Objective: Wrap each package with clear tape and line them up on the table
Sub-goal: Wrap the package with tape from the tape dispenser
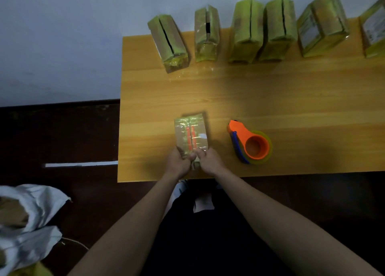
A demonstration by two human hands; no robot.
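Both hands, left hand and right hand, grip a package on the wooden table, seemingly against a wall.

1. Your left hand and right hand are both bare: no gloves, rings or watch show on them.
2. Your forearms are uncovered along their whole visible length, from the wrists back to the bottom edge of the view; no sleeve or cuff shows on either one.
3. Below your arms you wear dark, near-black clothing over your lap and legs; the dim light hides any seams or pattern.
4. A lighter patch shows against that dark clothing between your forearms; what it is cannot be told.
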